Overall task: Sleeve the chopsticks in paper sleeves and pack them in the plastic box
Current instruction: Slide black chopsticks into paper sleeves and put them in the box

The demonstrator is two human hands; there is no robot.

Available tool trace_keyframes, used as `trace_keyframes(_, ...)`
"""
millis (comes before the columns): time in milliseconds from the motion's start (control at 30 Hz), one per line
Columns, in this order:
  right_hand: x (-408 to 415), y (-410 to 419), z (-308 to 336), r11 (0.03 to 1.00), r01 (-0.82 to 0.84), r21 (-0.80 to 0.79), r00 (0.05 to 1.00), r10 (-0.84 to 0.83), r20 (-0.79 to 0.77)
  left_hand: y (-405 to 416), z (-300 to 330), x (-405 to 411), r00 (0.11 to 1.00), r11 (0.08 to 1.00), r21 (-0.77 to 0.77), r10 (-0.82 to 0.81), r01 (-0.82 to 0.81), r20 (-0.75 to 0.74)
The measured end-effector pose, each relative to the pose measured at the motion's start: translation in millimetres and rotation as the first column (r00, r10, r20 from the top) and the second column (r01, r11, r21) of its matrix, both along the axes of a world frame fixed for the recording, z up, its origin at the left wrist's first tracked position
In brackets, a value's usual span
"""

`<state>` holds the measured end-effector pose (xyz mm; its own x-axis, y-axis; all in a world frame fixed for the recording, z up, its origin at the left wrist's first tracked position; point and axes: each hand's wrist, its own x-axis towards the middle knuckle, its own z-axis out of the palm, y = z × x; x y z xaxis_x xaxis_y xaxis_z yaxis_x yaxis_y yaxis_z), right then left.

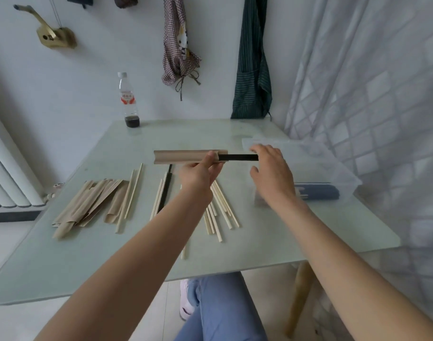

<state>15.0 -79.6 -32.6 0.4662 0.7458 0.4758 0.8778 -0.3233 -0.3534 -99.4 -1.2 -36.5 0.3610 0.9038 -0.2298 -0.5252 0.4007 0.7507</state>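
1. My left hand (200,172) fingers pinch the tan paper sleeve (186,157) above the surface (87,254).
2. The thin black chopstick (239,157) juts from the sleeve's right end.
3. My right hand (272,173) fingers, relaxed and spread, touch the chopstick's tip.

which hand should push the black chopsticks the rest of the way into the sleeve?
Right hand. It sits open at the exposed end of the black chopsticks, in line to push. The left hand already pinches the paper sleeve at its mouth and should probably just steady it.
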Motion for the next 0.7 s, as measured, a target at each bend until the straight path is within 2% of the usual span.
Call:
trace_keyframes(100,15,-5,0,0.996,-0.008,-0.087,0.986,0.022,0.162,-11,0,28,0.997,0.997,0.005,-0.076,0.077,-0.023)
trace_keyframes(200,40,-11,-1,0.992,0.039,-0.122,0.979,-0.014,0.203,-21,1,53,0.985,0.988,0.025,-0.153,0.155,-0.074)
trace_keyframes(267,60,-16,-3,0.990,0.071,-0.123,0.983,-0.049,0.176,-26,2,63,0.953,0.968,0.042,-0.235,0.247,-0.191)
trace_keyframes(333,80,-21,-3,0.986,0.109,-0.130,0.987,-0.091,0.134,-30,5,67,0.859,0.912,0.093,-0.337,0.400,-0.385)
trace_keyframes(367,90,-23,-2,0.982,0.123,-0.146,0.989,-0.109,0.102,-32,6,69,0.804,0.871,0.173,-0.325,0.460,-0.498)
trace_keyframes(400,101,-25,-2,0.977,0.129,-0.172,0.991,-0.120,0.060,-31,5,72,0.757,0.818,0.299,-0.230,0.491,-0.612)
trace_keyframes(433,111,-26,-2,0.971,0.128,-0.201,0.992,-0.127,0.020,-29,3,74,0.706,0.730,0.457,-0.049,0.508,-0.707)
trace_keyframes(467,122,-28,-3,0.965,0.123,-0.229,0.991,-0.130,-0.014,-27,2,76,0.638,0.597,0.598,0.178,0.535,-0.749)
trace_keyframes(500,131,-30,-3,0.959,0.121,-0.256,0.990,-0.136,-0.039,-25,0,77,0.562,0.449,0.666,0.361,0.595,-0.745)
trace_keyframes(567,146,-33,-3,0.944,0.128,-0.303,0.984,-0.158,-0.078,-19,-4,81,0.425,0.238,0.613,0.535,0.753,-0.730)
trace_keyframes(633,158,-35,-2,0.921,0.131,-0.367,0.977,-0.183,-0.111,-14,-11,88,0.310,0.144,0.463,0.568,0.875,-0.763)
trace_keyframes(700,165,-33,-1,0.885,0.116,-0.450,0.969,-0.199,-0.143,-12,-19,95,0.236,0.107,0.355,0.570,0.929,-0.787)
